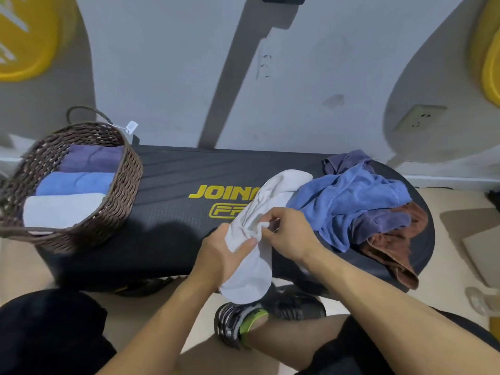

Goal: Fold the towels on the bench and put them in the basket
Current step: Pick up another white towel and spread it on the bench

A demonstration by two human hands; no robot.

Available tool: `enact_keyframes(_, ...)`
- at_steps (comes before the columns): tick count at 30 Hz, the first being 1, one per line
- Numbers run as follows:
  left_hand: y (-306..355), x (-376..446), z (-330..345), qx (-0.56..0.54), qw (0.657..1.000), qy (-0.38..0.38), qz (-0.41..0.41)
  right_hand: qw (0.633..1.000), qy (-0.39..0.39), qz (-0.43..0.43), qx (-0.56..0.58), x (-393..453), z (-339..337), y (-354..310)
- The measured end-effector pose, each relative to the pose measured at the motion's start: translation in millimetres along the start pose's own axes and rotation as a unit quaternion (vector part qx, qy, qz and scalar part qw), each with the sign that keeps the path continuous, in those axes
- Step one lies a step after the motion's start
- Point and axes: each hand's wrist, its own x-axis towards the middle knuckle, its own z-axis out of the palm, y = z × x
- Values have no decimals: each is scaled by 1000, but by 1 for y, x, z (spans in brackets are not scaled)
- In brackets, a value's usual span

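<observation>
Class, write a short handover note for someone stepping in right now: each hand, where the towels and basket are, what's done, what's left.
Left hand and right hand both grip the white towel, unfolded, hanging over the bench front edge.
Basket on the bench's left end holds three folded towels.
Pile of unfolded towels lies on the right end.
Left: fold the white towel, basket it, then the pile.

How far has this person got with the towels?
Three folded towels, purple, blue and white, already lie in the basket. Both hands, left hand and right hand, grip a white towel, not yet folded. A crumpled pile of blue, purple and brown towels waits on the bench.
</observation>
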Motion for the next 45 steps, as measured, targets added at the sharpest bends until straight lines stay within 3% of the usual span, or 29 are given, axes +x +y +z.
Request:
enact_keyframes(4,4,19,3,-8,1000,19,-12,986,-114,46,-109,14,-6,4)
enact_keyframes(9,3,14,-19,-74,996,44,11,988,-131,29,-78,13,-2,6)
enact_keyframes(15,17,-4,-61,-46,985,163,39,998,-17,-38,36,11,-5,-27)
enact_keyframes(22,59,-11,-114,-47,951,278,126,990,16,-102,96,16,-22,-97)
enact_keyframes(24,68,-10,-134,-57,948,283,137,988,32,-120,90,19,-36,-114)
enact_keyframes(28,82,-7,-165,-77,956,222,175,988,40,-147,31,22,-61,-133)
enact_keyframes(34,97,-1,-178,-29,955,201,215,973,0,-63,222,17,-68,-130)
enact_keyframes(40,100,12,-170,-107,958,163,212,939,-60,9,340,17,-75,-126)
enact_keyframes(45,99,8,-143,-51,950,278,134,919,-63,80,381,19,-82,-117)
